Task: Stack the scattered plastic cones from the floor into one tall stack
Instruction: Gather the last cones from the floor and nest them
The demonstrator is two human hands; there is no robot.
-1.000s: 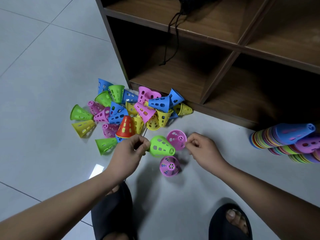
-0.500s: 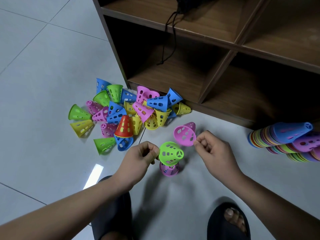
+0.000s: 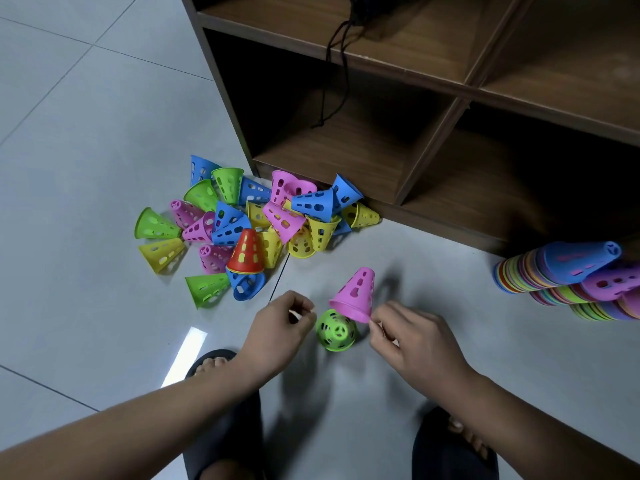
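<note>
Right hand (image 3: 415,341) is pinching the near rim of a pink cone (image 3: 356,294), tilted with its tip pointing far, right over a green cone (image 3: 336,331) standing on the floor (image 3: 86,133). Left hand (image 3: 277,329) has its fingers curled in tight just left of the green one, can't tell if it's actually gripping it. Loose cone pile (image 3: 249,226) sits far left by the wooden shelf (image 3: 433,147), finished stacks (image 3: 571,282) lie off to the right
</note>
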